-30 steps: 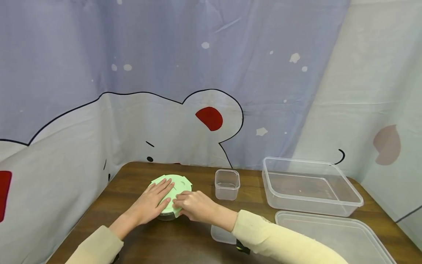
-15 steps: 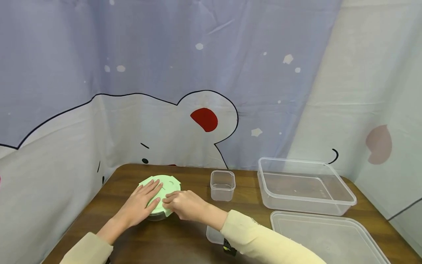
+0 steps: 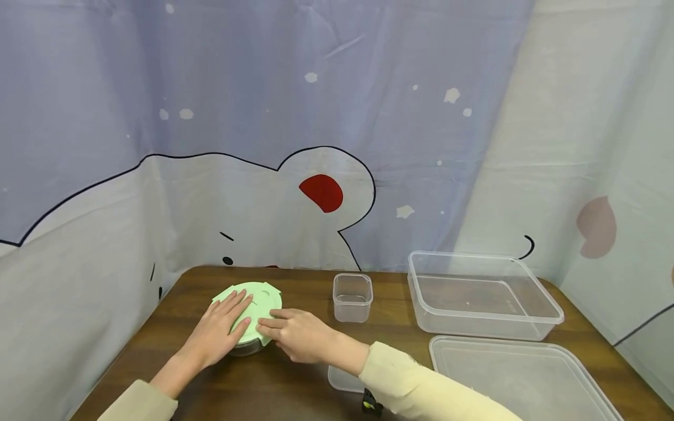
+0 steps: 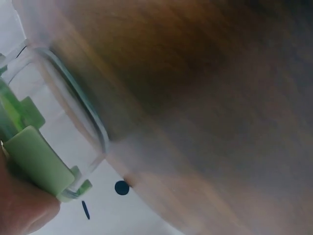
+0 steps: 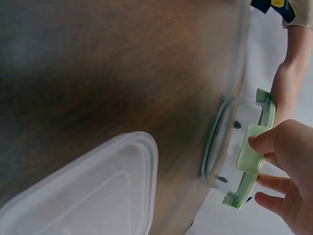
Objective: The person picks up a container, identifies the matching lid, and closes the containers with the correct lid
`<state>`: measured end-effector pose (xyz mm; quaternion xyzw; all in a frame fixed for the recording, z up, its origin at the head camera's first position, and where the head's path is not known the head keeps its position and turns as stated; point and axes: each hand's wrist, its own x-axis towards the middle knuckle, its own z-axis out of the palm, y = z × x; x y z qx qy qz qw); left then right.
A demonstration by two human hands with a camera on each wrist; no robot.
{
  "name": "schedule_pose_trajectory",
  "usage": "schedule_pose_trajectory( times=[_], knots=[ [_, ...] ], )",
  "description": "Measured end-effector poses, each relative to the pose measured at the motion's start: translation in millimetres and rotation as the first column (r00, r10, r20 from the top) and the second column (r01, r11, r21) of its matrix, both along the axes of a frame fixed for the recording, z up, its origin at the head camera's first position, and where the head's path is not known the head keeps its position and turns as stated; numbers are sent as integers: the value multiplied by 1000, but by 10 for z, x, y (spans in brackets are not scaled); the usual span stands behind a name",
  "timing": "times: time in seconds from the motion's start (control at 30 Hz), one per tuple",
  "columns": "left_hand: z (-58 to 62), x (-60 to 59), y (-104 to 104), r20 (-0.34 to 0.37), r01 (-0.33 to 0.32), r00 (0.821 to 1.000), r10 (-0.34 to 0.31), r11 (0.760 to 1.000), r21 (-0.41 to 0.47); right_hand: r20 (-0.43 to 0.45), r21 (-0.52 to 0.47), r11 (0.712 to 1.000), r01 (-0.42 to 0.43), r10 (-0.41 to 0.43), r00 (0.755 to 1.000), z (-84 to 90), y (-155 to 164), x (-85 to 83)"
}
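A round glass food container with a light green snap lid [image 3: 263,304] stands at the left of the table in the head view. My left hand [image 3: 216,327] rests flat on top of the lid, fingers spread. From the right, my right hand [image 3: 300,336] holds the lid's edge at a clip. In the right wrist view its thumb lies against the green clip flap [image 5: 250,152], while other fingers reach the lid's top side. The glass bowl [image 5: 217,147] shows clear below. Another green flap [image 4: 41,159] hangs beside my left hand in the left wrist view.
Right of the container stands a small clear square tub [image 3: 353,304]. A large clear rectangular box [image 3: 489,324] is at the back right, with a big translucent lid [image 3: 516,374] before it. A small lid [image 3: 344,380] lies partly under my right forearm.
The head view has shifted, so everything sits a little further left. The fingers of my right hand have straightened somewhat at the lid's edge. My left hand stays on the lid.
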<state>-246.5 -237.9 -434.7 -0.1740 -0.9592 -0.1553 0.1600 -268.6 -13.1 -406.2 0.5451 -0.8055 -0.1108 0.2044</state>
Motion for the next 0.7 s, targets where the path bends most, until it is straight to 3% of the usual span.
schedule_pose_trajectory(
  times=[0.37, 0.5, 0.6, 0.7],
  knots=[
    [127, 26, 40, 69, -30, 997, 29, 999, 23, -16, -45, 999, 8, -8, 1000, -1, 99, 53],
    [179, 39, 64, 92, -54, 994, 55, 998, -14, 1, -96, 995, 20, -20, 1000, 18, 170, 75],
    [203, 55, 101, 82, -82, 993, 84, 996, -28, 22, -150, 988, 30, -27, 999, 35, 246, 82],
    [217, 73, 162, 28, -108, 994, 108, 994, -16, 54, -198, 979, 47, -37, 998, 55, 328, 87]
  ],
)
